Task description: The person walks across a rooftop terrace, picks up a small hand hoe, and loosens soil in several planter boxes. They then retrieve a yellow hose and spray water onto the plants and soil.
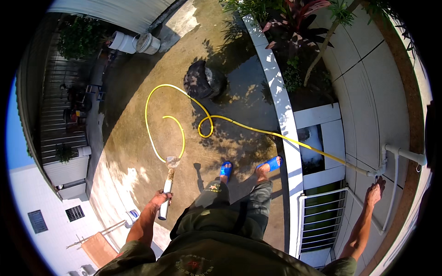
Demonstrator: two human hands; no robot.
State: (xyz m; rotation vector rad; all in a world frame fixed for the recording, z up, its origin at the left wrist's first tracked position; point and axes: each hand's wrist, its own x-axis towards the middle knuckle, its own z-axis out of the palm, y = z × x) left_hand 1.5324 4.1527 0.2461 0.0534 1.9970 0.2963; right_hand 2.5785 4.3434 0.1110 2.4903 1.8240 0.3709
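Observation:
My left hand (161,199) is closed around the white pipe-like handle (167,195) of a small hand shovel. Its flat blade (173,161) points away from me and overlaps part of the hose in view. At the wall on my right, my right hand (374,193) grips the small tap (377,175) on a white plastic pipe; its fingertips are partly hidden. From that tap a yellow hose (255,129) runs over the white ledge, makes a small loop on the wet concrete, and curls round in a wide arc.
A black tub-like container (199,80) stands on the wet concrete floor (131,114). The white ledge (293,151) borders a planting bed and a white railing (319,220). White buckets (148,43) are at the far left. My feet wear blue sandals (226,170).

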